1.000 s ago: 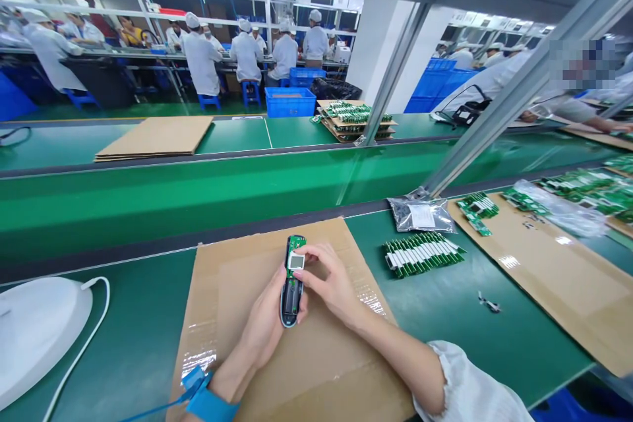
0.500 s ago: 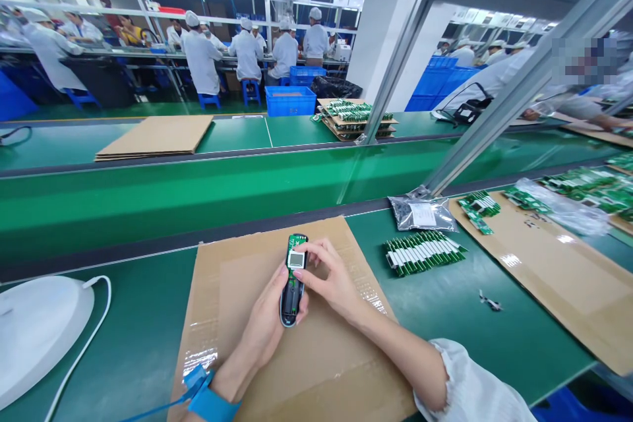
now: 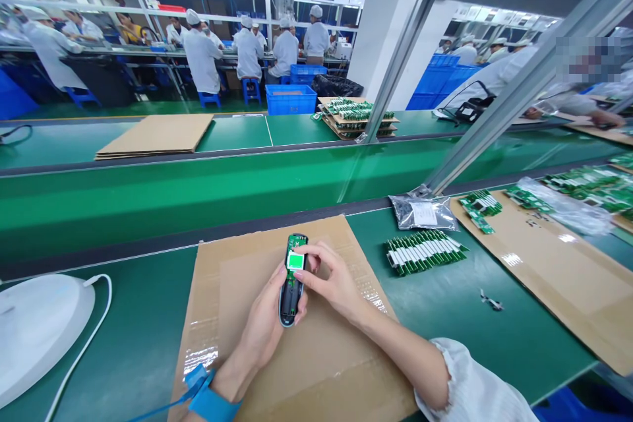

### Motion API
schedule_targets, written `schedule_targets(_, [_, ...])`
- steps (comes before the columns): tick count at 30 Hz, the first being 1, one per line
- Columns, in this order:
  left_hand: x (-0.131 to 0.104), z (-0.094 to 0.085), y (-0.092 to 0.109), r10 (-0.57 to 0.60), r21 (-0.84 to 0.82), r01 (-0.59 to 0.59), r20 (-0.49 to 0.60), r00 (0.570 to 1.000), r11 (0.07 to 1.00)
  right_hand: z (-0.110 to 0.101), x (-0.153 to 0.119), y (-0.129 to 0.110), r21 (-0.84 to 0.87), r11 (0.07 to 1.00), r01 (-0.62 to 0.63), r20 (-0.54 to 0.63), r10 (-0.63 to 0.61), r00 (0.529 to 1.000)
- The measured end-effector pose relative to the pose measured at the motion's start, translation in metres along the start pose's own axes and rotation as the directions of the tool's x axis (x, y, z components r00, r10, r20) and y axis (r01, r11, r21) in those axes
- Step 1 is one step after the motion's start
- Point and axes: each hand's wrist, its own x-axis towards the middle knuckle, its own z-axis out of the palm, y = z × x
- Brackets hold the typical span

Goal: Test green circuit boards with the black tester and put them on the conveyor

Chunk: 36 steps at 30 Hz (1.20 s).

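Your left hand (image 3: 264,313) grips the handheld device (image 3: 291,293), its green-lit display (image 3: 295,261) pinched between your right fingers (image 3: 314,251).

Behind the handheld device (image 3: 288,308), most fingers of the left hand (image 3: 263,313) are hidden; the right hand (image 3: 333,279) covers part of the circuit board (image 3: 297,241). The left edge crops the white object (image 3: 47,323), the bottom edge the cardboard sheet (image 3: 316,362) and white sleeve (image 3: 475,382). A co-worker's hand (image 3: 606,119) is blurred, the label (image 3: 424,214) unreadable, the small piece (image 3: 491,301) on the table (image 3: 445,323) too tiny to identify
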Motion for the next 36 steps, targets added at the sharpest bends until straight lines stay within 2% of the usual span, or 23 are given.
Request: schedule_targets(36, [0.0, -0.0006, -0.0007, -0.01, -0.001, 0.01, -0.026, 1.0, 1.0, 0.0003, 0.0008, 0.0029, 0.083, 0.996, -0.011, 0.023, 0.009, 1.0])
